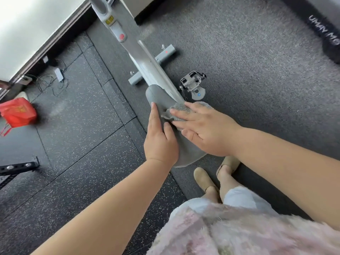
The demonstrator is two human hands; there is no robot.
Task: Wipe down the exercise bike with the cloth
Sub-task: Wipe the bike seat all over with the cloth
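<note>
A grey exercise bike (145, 57) stands on the gym floor, its frame running from the top centre down to a grey saddle (161, 100) in the middle of the view. My left hand (160, 140) grips the saddle's left side, fingers along its edge. My right hand (204, 129) lies flat on a grey cloth (176, 111), pressing it onto the top of the saddle. Part of the cloth is hidden under my palm. A metal pedal (192, 82) hangs to the right of the frame.
A red bag (17, 112) sits on the speckled rubber floor at the left, with cables (53, 78) by the wall behind it. A black rack foot (18, 167) juts in at the left edge. Another machine's black base (325, 34) is at the top right. My feet (206, 179) stand below the saddle.
</note>
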